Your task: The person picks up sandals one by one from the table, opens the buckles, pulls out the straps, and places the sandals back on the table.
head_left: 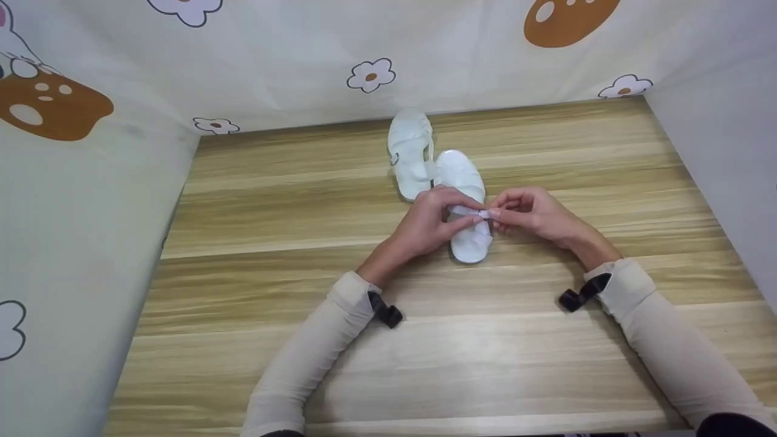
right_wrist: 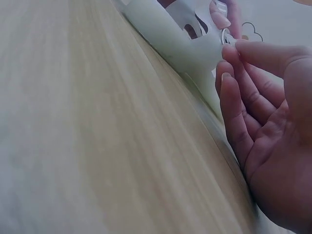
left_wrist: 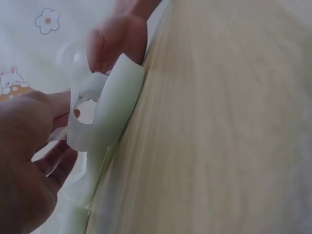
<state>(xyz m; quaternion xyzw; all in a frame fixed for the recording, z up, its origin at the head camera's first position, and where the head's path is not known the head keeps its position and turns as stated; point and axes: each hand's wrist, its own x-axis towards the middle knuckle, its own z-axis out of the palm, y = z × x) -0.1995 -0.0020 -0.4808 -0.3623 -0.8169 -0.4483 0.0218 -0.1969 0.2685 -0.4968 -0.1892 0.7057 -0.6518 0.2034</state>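
Observation:
A white sandal lies sole-down on the wooden table, toe pointing away from me. My left hand reaches over it from the left, and its thumb and index finger pinch the ankle strap near its outer side. From the right, my right hand pinches the strap's end between thumb and index finger, its other fingers loosely bent. Between the two hands, a small metal buckle shows at the fingertips in the right wrist view. The sandal's heel is toward the camera in the left wrist view.
A second white sandal lies farther back on the left, its toe near the patterned back wall. Walls enclose the wooden table at the left, back and right. Black camera mounts stick out from both sleeves.

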